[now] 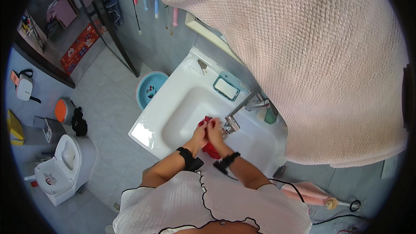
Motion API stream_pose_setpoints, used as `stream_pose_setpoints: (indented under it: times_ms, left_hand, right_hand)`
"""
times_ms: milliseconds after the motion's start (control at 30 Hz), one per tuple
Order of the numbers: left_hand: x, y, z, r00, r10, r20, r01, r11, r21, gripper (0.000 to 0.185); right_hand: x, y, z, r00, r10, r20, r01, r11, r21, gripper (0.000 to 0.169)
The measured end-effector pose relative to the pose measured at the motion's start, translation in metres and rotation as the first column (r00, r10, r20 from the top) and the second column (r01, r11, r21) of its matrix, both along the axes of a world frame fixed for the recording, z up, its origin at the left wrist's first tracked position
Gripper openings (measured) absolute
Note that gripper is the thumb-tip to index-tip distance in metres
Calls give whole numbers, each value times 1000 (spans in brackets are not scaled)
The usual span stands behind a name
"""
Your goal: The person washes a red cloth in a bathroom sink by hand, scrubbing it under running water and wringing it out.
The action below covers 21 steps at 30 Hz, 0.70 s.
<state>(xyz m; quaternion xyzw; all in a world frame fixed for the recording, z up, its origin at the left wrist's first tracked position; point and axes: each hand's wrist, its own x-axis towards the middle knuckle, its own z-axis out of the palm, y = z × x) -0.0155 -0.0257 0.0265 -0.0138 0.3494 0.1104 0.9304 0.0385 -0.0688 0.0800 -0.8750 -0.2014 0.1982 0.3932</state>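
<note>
Over the white washbasin, my left hand and my right hand are close together at the swivel tap spout. Both grip a red cloth, whose lower part hangs below my hands into the basin. Another bit of the red fabric shows above the fingers. My right hand is slightly blurred and partly hides the cloth. Whether water runs over it is hard to tell. A black band sits on each wrist.
A bar of soap lies in a blue dish on the basin ledge. A large pale pink towel hangs at the upper right. A blue plastic basin stands on the floor beside the washbasin. A toilet is at the left.
</note>
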Motion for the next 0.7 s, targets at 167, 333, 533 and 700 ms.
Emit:
stream_pose_setpoints:
  times_ms: [167, 333, 533, 700]
  left_hand:
    - [1, -1, 3, 939, -104, 329, 101, 994, 27, 27]
    - [7, -13, 0, 997, -18, -73, 13, 998, -65, 34]
    - [9, -12, -14, 999, -35, 22, 16, 817, 577, 33]
    - [6, -8, -3, 998, 53, 38, -51, 997, -49, 29]
  right_hand:
    - [-7, -5, 8, 992, 31, 122, -60, 968, 243, 16]
    - [-2, -7, 5, 983, -36, -182, 49, 997, 64, 19]
    - [11, -9, -31, 963, -21, 269, -11, 993, 118, 23]
    - [4, -9, -37, 963, 150, 224, -193, 965, 180, 15]
